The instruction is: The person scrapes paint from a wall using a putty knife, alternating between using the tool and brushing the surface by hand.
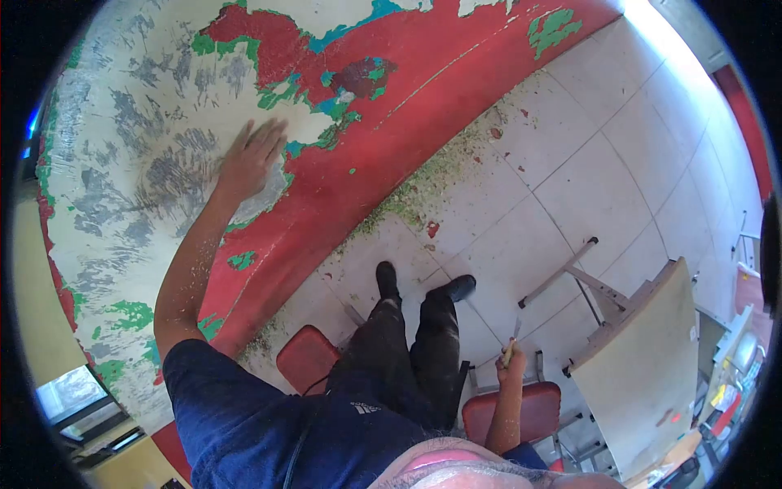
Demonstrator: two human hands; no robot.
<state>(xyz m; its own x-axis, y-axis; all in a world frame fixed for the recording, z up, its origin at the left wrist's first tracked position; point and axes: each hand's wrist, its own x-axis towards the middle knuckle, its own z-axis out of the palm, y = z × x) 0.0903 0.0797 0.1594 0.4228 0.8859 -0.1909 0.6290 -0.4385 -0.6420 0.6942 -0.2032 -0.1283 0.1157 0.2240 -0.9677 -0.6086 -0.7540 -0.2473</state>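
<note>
Peeling red-and-white wall (407,90); flakes (432,183) on tiled floor (570,171) along its base. Tool (509,352) gripped in right hand (511,369), near red chair (533,407), long axis and tip pointing away from body. Left hand (251,163) open, flat on wall's stripped patch.

Seeing pale floor tiles (603,173) with thin grey joints. Got a red-seated chair (308,359) lower centre-left, plus a second red-padded chair with metal legs (533,407) to its right, near a pale, flat tabletop with metal legs (639,375). Can't tell the tabletop's tilt from this lens. Beyond it, far right, can make out mixed clutter with a small bright-yellow item (720,397) beside a red one (725,417). Also seeing a dark-framed bright window (73,393) at lower left.
</note>
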